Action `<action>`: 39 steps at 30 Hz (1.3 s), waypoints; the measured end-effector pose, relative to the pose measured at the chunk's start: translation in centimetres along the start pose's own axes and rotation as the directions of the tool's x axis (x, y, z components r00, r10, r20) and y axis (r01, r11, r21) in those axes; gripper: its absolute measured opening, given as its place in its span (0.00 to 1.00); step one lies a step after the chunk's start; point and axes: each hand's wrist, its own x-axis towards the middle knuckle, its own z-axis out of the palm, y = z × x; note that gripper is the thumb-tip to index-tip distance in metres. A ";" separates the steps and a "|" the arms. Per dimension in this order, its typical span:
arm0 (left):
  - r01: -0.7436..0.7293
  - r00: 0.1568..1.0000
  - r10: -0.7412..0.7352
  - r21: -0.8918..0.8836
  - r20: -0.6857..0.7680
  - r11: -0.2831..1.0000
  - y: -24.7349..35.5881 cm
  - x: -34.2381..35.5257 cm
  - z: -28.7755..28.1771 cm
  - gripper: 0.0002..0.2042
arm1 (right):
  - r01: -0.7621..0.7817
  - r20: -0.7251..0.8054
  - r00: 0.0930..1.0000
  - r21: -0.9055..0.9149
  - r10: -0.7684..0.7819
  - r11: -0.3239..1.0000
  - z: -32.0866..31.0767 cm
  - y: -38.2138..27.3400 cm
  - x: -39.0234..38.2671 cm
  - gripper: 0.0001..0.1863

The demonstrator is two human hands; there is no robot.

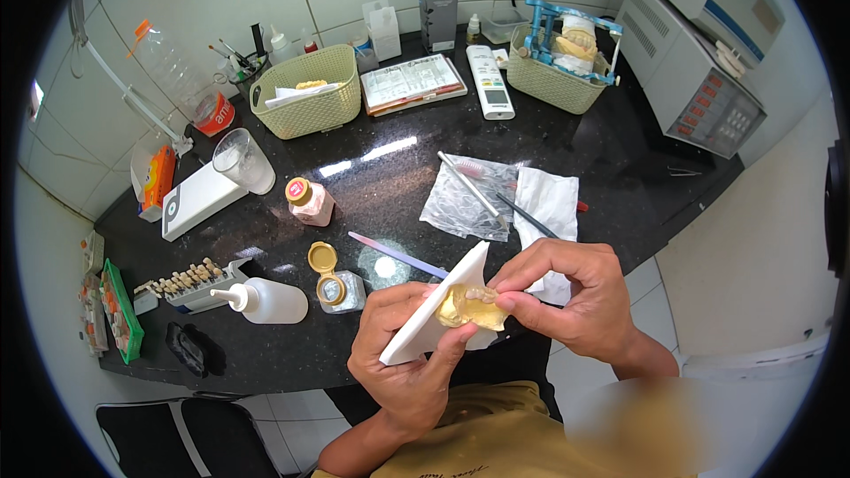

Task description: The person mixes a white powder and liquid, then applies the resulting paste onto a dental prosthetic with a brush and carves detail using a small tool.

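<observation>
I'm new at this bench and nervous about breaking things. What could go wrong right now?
The yellowish dental cast sits on a white tile tilted in the left hand, steadied only by the right hand fingertips; it might slide off. Just below the hands, the small bottle stands with its cap flipped open and may spill if knocked.

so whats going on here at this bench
A person sits at a dark countertop. The left hand holds a white slab and a yellowish dental cast against it, while the right hand pinches the cast with its fingertips. On the counter nearby lie a pink-handled tool, an open small bottle and a white squeeze bottle.
</observation>
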 end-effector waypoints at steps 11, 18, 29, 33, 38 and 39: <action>0.001 1.000 -0.001 0.021 -0.001 1.000 0.1 0.0 0.0 0.16 | 0.005 -0.009 1.000 0.016 -0.005 1.000 -0.1 0.1 -0.2 0.03; 0.001 1.000 -0.001 -0.004 -0.001 1.000 0.0 -0.1 0.1 0.16 | -0.018 0.004 1.000 0.007 0.018 1.000 -0.2 -0.2 -0.2 0.03; 0.008 1.000 -0.008 -0.014 0.002 1.000 0.2 0.0 0.1 0.16 | 0.003 0.022 1.000 -0.017 -0.003 1.000 -0.4 -0.2 -0.2 0.05; 0.005 1.000 -0.005 0.005 0.001 1.000 0.2 0.0 0.1 0.15 | -0.017 0.020 1.000 -0.045 0.018 0.999 -0.3 -0.5 -0.2 0.08; 0.022 1.000 -0.023 -0.014 -0.014 1.000 0.3 0.0 0.1 0.15 | 0.078 0.063 0.995 -0.068 -0.074 0.995 -0.2 -0.6 0.1 0.11; 0.024 1.000 -0.024 -0.015 -0.014 1.000 0.3 0.0 0.1 0.15 | 0.095 0.066 0.994 -0.068 -0.090 0.993 -0.2 -0.5 0.0 0.11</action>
